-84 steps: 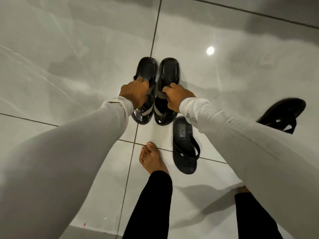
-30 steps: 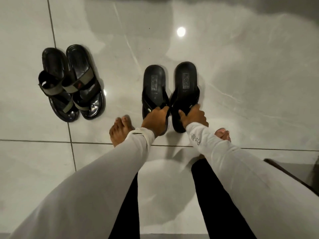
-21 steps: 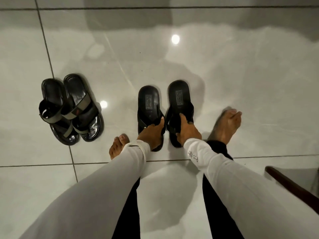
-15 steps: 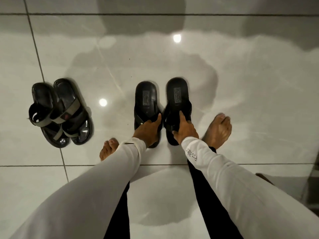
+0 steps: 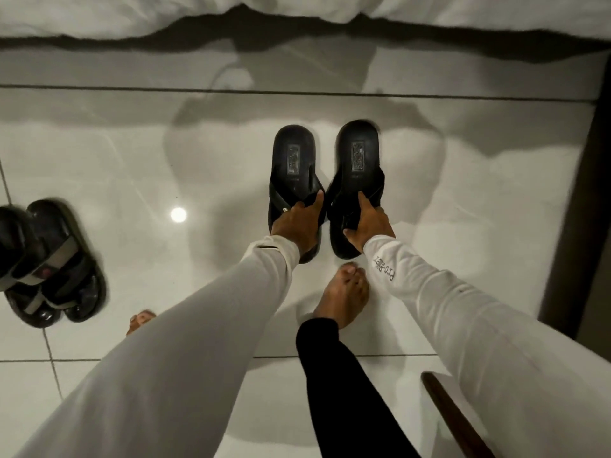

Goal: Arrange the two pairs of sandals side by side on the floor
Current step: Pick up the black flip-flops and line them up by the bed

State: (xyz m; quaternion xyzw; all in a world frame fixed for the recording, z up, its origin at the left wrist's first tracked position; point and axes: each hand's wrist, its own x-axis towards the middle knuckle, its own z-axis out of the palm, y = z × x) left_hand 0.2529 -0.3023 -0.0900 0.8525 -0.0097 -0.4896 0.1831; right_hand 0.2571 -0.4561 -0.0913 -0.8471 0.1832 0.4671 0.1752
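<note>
Black flip-flops [image 5: 325, 180] lie parallel, well apart from strapped sandals [image 5: 46, 262].

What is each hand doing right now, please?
Left hand: closed on the left flip-flop at its strap.
Right hand: closed on the right flip-flop at its strap.

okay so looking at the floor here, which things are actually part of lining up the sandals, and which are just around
Part of the job:
- black flip-flop under the left hand
- black flip-flop under the right hand
- strapped sandal pair at far left on the tiled floor

Just around:
- white bedding along the top
- dark wooden piece at lower right
</note>
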